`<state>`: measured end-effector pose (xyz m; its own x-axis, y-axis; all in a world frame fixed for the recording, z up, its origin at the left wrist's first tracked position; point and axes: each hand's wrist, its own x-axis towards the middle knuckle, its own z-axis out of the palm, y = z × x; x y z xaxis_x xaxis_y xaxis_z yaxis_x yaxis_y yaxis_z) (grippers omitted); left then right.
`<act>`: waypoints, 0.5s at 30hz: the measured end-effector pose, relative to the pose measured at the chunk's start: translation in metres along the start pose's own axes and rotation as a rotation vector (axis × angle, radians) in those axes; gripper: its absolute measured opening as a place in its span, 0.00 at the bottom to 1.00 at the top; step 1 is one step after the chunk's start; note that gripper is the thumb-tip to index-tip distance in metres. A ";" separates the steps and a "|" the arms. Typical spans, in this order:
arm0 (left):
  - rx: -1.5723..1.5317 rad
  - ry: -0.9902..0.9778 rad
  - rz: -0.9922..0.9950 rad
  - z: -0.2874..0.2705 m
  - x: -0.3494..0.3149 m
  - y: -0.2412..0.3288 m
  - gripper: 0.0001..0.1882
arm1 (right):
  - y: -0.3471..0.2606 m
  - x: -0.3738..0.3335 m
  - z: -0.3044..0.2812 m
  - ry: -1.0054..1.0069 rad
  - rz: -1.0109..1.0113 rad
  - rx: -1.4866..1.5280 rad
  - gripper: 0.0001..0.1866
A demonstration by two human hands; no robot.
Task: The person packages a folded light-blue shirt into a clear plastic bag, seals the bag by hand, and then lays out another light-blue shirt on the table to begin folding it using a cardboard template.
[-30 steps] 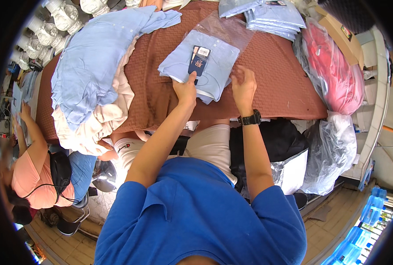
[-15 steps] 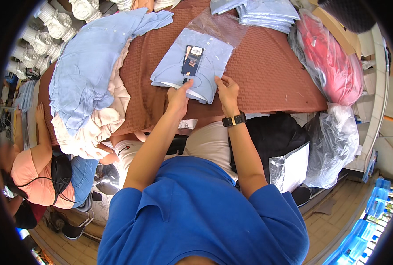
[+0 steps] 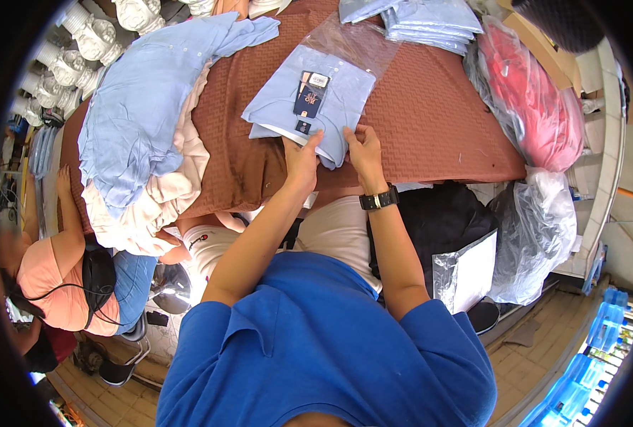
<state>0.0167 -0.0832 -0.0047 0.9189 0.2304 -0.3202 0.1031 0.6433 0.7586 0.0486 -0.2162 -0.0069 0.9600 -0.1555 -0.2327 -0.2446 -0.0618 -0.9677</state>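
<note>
Left hand (image 3: 302, 165) has slid closer to the right hand (image 3: 364, 153); I see both pinching the folded light-blue plastic-bagged shirt (image 3: 336, 107) on brown textured cloth (image 3: 430, 128), crumpled light-blue garment (image 3: 139, 114) leftward, some left fingertips hidden.

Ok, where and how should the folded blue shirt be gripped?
Probably by its near edge, from the near side, thumbs on top and fingers beneath: the folded shirt lies mostly flat with that edge toward the left hand and right hand, and the large dark tag sits farther in.
</note>
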 end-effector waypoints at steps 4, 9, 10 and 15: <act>-0.036 -0.004 0.003 0.006 -0.003 -0.003 0.39 | -0.008 -0.018 0.000 -0.050 0.017 0.035 0.16; -0.032 -0.003 -0.016 0.005 0.003 -0.007 0.38 | 0.008 -0.007 -0.005 -0.050 -0.051 -0.031 0.17; -0.025 -0.013 -0.010 0.001 0.006 -0.009 0.38 | 0.010 -0.006 -0.004 -0.029 -0.074 -0.059 0.18; -0.122 -0.068 -0.076 -0.004 0.010 -0.011 0.34 | -0.026 -0.014 0.001 0.221 -0.559 -0.641 0.25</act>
<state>0.0229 -0.0847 -0.0184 0.9341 0.1304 -0.3323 0.1303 0.7421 0.6575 0.0412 -0.2109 0.0214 0.9299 -0.1201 0.3476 0.1607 -0.7174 -0.6778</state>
